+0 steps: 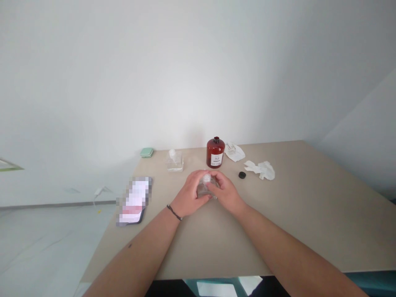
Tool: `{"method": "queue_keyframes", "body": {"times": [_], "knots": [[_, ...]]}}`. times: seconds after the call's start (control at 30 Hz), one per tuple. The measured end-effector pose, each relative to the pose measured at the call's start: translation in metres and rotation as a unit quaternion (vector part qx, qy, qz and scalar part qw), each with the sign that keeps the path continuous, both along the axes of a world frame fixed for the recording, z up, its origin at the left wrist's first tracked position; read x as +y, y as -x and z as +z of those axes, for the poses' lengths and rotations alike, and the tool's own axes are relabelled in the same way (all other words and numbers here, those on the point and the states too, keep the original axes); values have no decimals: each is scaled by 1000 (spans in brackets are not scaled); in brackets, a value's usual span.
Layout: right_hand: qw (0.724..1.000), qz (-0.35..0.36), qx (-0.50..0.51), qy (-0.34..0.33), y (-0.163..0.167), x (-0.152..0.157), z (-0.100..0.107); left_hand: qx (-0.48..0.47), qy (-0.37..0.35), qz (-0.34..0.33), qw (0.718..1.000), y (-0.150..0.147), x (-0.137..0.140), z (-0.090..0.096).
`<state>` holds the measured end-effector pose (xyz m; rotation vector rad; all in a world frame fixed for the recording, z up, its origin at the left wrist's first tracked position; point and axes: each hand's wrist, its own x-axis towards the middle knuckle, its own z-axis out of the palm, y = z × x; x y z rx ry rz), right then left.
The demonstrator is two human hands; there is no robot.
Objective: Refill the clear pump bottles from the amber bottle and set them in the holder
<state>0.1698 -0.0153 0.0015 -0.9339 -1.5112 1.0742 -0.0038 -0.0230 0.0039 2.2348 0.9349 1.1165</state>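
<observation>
A small clear bottle with a white cap (pixel 204 189) stands between my hands near the middle of the table. My left hand (pixel 192 194) wraps round its left side, thumb in front and fingers behind. From the right, my right hand (pixel 226 190) grips the bottle's top, its thumb against the white cap. Just behind them is a dark red-brown bottle (pixel 215 154) with a white label and an uncapped neck. A second clear square bottle (pixel 175 164) with a white top stands to the left. Right of my hands lies a black cap (pixel 242 175).
Two crumpled white tissues, one by the wall (pixel 235 152) and one nearer (pixel 262 169), lie on the right of the beige table (pixel 309 206). A phone (pixel 134 200) with a lit screen and a small green case (pixel 147 152) are at the left edge. A wall rises behind.
</observation>
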Motion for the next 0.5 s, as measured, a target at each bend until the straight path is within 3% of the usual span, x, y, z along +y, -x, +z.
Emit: {"method": "queue_keyframes", "body": {"times": [0.23, 0.4, 0.5], "knots": [[999, 3, -16, -29, -1, -1, 3, -6, 3, -4, 1000, 0, 0, 1], [1000, -13, -7, 2, 0, 0, 0, -3, 2, -4, 1000, 0, 0, 0], [1000, 2, -4, -13, -1, 1, 1, -4, 0, -2, 1000, 0, 0, -1]]}}
